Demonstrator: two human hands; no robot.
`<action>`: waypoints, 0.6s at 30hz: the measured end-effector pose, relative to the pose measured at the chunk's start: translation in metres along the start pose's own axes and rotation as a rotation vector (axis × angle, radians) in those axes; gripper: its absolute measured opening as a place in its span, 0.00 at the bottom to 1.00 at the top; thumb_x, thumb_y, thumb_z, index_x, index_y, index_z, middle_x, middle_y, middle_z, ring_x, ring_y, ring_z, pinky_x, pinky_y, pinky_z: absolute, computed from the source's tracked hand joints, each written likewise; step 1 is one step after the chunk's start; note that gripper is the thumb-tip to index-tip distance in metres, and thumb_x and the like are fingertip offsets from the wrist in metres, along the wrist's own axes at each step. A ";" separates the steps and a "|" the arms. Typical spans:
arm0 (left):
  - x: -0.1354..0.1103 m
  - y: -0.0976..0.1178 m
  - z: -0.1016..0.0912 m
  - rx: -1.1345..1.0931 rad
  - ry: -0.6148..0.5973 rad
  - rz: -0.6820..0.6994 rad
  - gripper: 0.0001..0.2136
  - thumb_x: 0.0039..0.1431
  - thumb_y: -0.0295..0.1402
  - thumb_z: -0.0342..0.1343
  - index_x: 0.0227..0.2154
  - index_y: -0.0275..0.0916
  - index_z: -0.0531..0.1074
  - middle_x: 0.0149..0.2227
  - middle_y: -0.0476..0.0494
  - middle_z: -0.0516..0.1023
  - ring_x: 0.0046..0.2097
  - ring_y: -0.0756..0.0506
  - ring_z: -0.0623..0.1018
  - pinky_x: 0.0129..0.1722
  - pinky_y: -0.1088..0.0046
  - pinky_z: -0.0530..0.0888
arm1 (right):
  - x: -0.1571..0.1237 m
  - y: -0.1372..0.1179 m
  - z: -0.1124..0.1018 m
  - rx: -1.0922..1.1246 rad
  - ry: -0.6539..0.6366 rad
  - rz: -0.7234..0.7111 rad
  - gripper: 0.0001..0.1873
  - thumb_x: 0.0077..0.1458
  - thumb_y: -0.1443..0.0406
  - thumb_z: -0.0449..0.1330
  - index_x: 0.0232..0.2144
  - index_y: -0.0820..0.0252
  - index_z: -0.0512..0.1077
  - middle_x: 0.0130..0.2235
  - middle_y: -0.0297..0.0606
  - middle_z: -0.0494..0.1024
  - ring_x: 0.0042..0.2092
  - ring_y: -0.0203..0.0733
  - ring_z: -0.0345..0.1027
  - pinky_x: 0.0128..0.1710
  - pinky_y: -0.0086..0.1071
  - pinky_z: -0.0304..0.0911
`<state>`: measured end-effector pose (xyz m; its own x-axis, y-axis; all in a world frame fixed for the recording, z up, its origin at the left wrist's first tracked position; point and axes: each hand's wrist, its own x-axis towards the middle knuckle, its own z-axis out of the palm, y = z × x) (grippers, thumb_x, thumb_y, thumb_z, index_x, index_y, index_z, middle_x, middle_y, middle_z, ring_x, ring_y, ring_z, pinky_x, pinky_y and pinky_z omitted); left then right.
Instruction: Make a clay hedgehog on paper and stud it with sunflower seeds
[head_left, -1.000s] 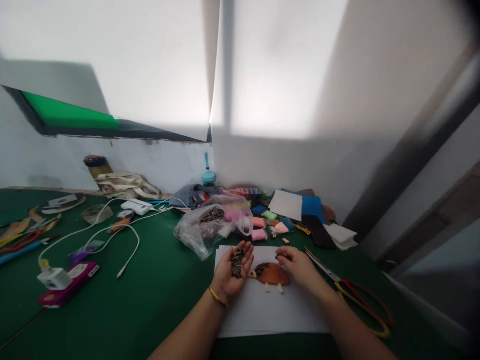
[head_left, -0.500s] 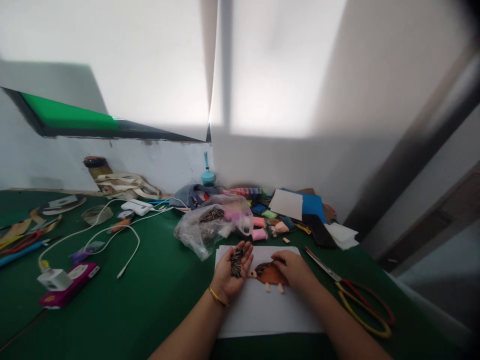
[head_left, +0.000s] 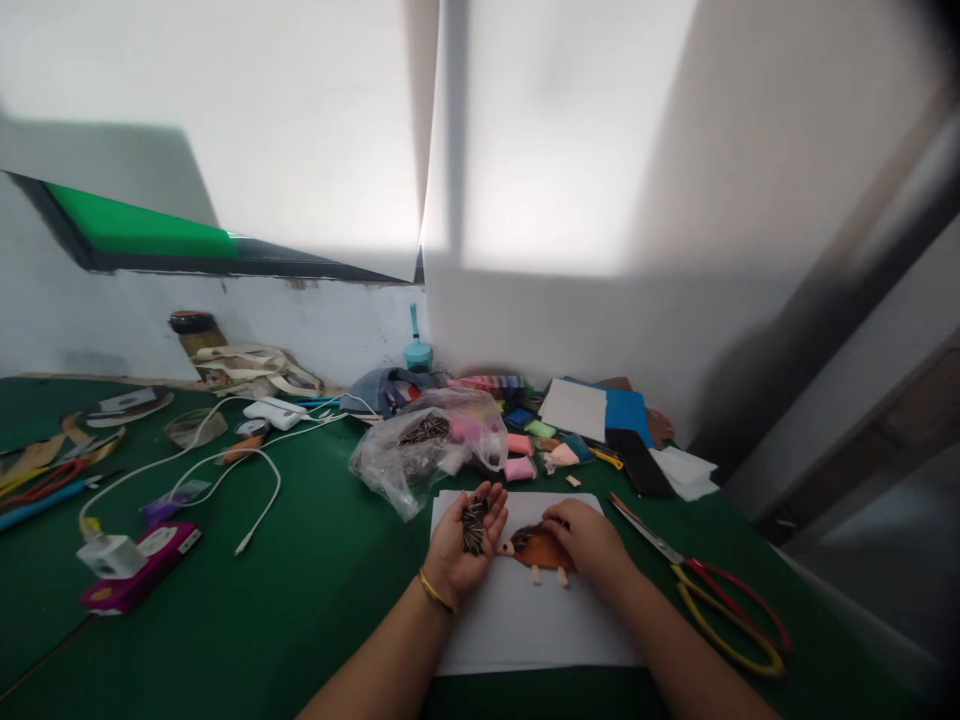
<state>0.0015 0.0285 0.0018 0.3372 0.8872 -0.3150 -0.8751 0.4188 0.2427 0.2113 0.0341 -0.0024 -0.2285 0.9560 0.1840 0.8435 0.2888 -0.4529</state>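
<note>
My left hand (head_left: pixel 459 560), palm up and cupped, holds a small heap of dark sunflower seeds (head_left: pixel 474 526). Beside it on white paper (head_left: pixel 536 640) lies a flat brown clay hedgehog (head_left: pixel 546 551) with a pale snout, a dark eye and two pale legs. Dark seeds stand along the front of its back. My right hand (head_left: pixel 589 535) is at the upper right of the hedgehog, fingers pinched together on its back edge. What lies between those fingertips is too small to make out.
Scissors (head_left: pixel 694 575) lie right of the paper. Behind it are a clear plastic bag (head_left: pixel 401 465) of seeds, pink clay packets (head_left: pixel 519 469), a black phone-like slab (head_left: pixel 637 463) and a cutter knife (head_left: pixel 606 457). A magenta power strip (head_left: pixel 142 570) and white cables (head_left: pixel 274 480) lie left.
Almost nothing differs. Both hands keep their places, with my right fingers still at the hedgehog's back; the whole view has shifted very slightly.
</note>
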 end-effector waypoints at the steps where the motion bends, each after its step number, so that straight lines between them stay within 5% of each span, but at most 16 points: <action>1: 0.000 0.000 0.000 0.001 0.001 0.000 0.11 0.60 0.32 0.47 0.40 0.33 0.71 0.46 0.35 0.75 0.53 0.42 0.70 0.49 0.65 0.71 | 0.000 -0.001 -0.001 -0.008 -0.007 -0.015 0.12 0.55 0.63 0.52 0.32 0.56 0.75 0.34 0.37 0.76 0.39 0.40 0.66 0.39 0.31 0.57; 18: 0.000 0.000 0.000 -0.008 0.011 0.005 0.11 0.60 0.32 0.47 0.39 0.32 0.71 0.46 0.35 0.74 0.53 0.40 0.70 0.48 0.64 0.72 | -0.001 -0.002 0.001 -0.017 -0.018 -0.067 0.11 0.55 0.65 0.52 0.33 0.57 0.75 0.35 0.39 0.75 0.41 0.41 0.66 0.42 0.31 0.57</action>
<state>0.0013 0.0285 0.0018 0.3287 0.8871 -0.3240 -0.8795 0.4125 0.2372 0.2092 0.0325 -0.0028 -0.2931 0.9354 0.1979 0.8341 0.3514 -0.4252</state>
